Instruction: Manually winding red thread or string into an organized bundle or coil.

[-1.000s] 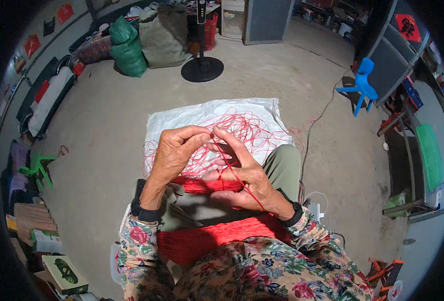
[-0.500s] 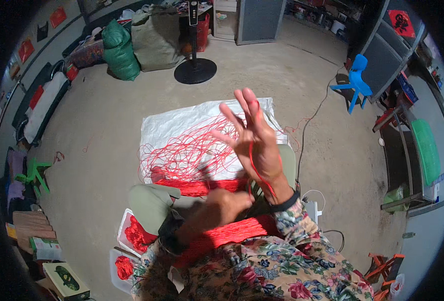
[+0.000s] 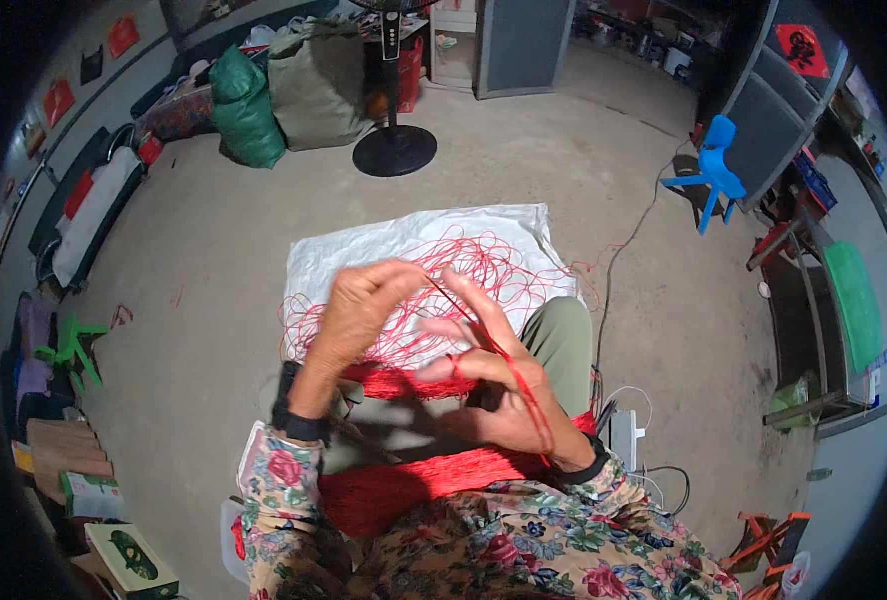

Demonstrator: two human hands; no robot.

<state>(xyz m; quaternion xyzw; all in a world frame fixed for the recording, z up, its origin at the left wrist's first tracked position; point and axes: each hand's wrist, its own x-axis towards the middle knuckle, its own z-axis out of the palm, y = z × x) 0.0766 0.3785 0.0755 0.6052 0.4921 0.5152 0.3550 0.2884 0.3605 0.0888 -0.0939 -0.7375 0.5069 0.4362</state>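
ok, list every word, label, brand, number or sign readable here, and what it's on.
Red paper, upper right: one large black character, not transcribed.
Fan control strip: marks too small to read.
Green-and-white box, left: print too small.
Box with dark green oval, lower left: any lettering too small.
Two red papers, upper left: too blurred.
Nearer red cord bundle: no text visible.
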